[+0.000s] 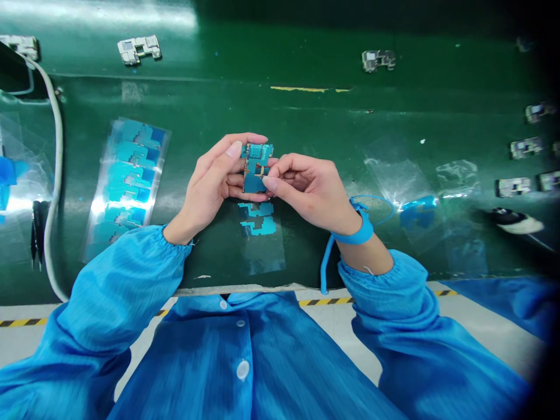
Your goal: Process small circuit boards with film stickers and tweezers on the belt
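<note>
A small circuit board (257, 168) with bright blue film over parts of its face is held up over the green bench. My left hand (216, 175) grips it from the left, thumb near the top corner and fingers behind. At its right edge my right hand (304, 186) is closed, with thumb and forefinger pinching the board's side. Just below, a clear sheet (265, 256) carries blue cut-out film pieces (258, 224). The right wrist wears a blue wrist strap (359, 230) with a coiled cord. Fingertips behind the board are partly hidden.
On the left lies a sheet of blue die-cut films (131, 175), beside a grey cable (56, 146) and black tweezers (38, 233). Boards (139, 50) sit along the far strip and at right (514, 187). Clear plastic sheets (398, 181) and a black-and-white object (516, 221) lie right.
</note>
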The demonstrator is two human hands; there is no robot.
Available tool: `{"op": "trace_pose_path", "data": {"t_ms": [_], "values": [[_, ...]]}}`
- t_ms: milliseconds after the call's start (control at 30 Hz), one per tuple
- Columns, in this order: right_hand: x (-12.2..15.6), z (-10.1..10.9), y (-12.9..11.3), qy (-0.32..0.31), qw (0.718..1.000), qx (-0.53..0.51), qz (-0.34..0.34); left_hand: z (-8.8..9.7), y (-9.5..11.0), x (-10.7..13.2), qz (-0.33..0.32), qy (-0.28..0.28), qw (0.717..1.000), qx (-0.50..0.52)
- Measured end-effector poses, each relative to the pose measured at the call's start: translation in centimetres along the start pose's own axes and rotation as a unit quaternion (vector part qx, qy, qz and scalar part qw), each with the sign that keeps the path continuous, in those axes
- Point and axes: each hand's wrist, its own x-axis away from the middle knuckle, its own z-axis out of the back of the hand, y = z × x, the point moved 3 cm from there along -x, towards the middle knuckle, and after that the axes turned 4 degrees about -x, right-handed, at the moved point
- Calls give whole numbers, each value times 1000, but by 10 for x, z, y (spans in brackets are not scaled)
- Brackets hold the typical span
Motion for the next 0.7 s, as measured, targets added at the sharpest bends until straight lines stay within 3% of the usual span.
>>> {"op": "trace_pose_path", "data": {"t_ms": [300,700], "values": [[0,0,2,0,1000,-9,3,-1,1,-1,14,10,1000,22],[0,0,3,2,1000,7,16,3,-8,-5,-16,17,997,72]]}}
